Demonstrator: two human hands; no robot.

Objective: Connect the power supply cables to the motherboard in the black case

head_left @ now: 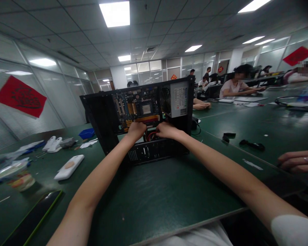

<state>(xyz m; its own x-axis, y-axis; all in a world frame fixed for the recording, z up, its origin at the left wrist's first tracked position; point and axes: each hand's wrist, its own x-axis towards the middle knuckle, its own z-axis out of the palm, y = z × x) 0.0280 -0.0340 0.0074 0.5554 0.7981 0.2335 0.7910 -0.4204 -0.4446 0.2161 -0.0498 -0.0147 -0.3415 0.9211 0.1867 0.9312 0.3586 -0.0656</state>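
Apparently the work is only partway: the computer case (157, 155) stands mid-frame with motherboard (138, 104) and power supply (178, 100) in place, its near side uncovered, while the left hand (138, 129) and right hand (167, 130) curl near red cables (151, 136), whether gripping anything I cannot tell.

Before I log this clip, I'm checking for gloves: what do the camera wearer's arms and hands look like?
The left hand and right hand wear no gloves, and the forearms are uncovered, with no watch or bracelet visible. A plain white sleeve covers the right upper arm; no left sleeve shows. I can't tell about rings.
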